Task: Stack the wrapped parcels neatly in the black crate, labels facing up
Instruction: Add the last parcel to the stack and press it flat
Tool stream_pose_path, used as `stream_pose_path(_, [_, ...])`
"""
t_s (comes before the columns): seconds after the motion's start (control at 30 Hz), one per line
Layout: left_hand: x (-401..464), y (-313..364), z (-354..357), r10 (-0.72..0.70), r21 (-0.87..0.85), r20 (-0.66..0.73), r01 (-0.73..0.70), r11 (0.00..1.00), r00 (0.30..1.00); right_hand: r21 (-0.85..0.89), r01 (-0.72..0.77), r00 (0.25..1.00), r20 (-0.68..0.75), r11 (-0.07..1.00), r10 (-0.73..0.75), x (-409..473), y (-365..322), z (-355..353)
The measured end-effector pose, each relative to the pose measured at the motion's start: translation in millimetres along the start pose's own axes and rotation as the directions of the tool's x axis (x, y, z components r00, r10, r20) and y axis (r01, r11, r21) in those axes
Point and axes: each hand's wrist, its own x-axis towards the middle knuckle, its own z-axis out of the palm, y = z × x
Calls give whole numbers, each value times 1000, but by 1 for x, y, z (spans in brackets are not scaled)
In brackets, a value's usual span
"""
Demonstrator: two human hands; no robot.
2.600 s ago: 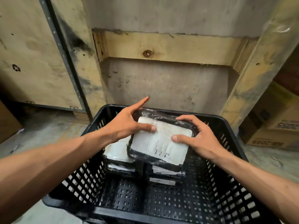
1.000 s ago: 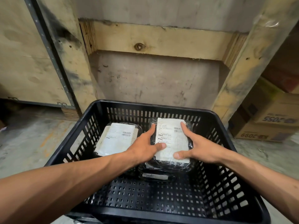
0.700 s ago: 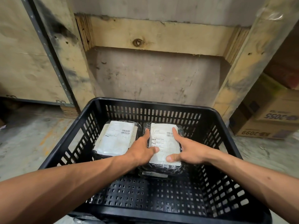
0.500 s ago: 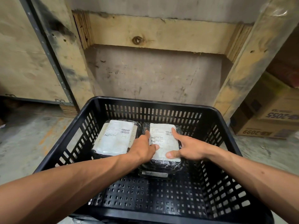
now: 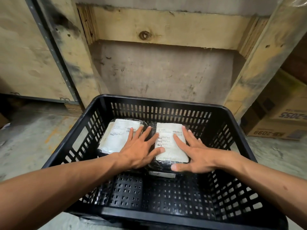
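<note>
Two stacks of black-wrapped parcels stand side by side at the back of the black crate (image 5: 235, 123), white labels up. My left hand (image 5: 138, 151) lies flat with fingers spread across the gap, touching the left parcel (image 5: 116, 138) and the edge of the right parcel (image 5: 169, 145). On the right parcel's right side my right hand (image 5: 193, 152) rests flat, fingers spread, thumb at its near edge. Neither hand grips anything. A lower parcel's label edge (image 5: 162, 174) shows under the right stack.
The crate sits on a concrete floor (image 5: 33, 140) against a wooden pallet frame (image 5: 166, 25). Cardboard boxes (image 5: 280, 120) stand at the right. A plywood panel with a metal strip (image 5: 49, 47) stands at the left. The crate's near half holds nothing.
The top right parcel went down onto its stack. Both hands have let go of it and now lie flat with fingers spread, the left hand reaching over the left parcel too.
</note>
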Motion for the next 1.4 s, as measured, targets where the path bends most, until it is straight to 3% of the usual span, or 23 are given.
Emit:
stream_pose_path(0.1, [-3, -11, 12, 45, 0, 46, -45, 999, 998, -66, 12, 1000, 28, 998, -10, 1, -7, 8])
stream_pose_path(0.4, [-3, -30, 17, 136, 56, -16, -135, 989, 991, -144, 37, 997, -64, 989, -46, 17, -18, 17])
stream_pose_path(0.5, [-7, -41, 15, 180, 134, -17, -176, 975, 983, -279, 77, 981, -152, 957, -123, 24, -23, 17])
stream_pose_path(0.7, [-8, -60, 23, 150, 266, -39, -134, 954, 988, -354, 145, 943, -232, 924, -237, 50, -34, 15])
stream_pose_path(1.4, [12, -90, 19, 259, 366, -78, -214, 906, 963, -362, 142, 930, -270, 921, -249, 64, -29, 10])
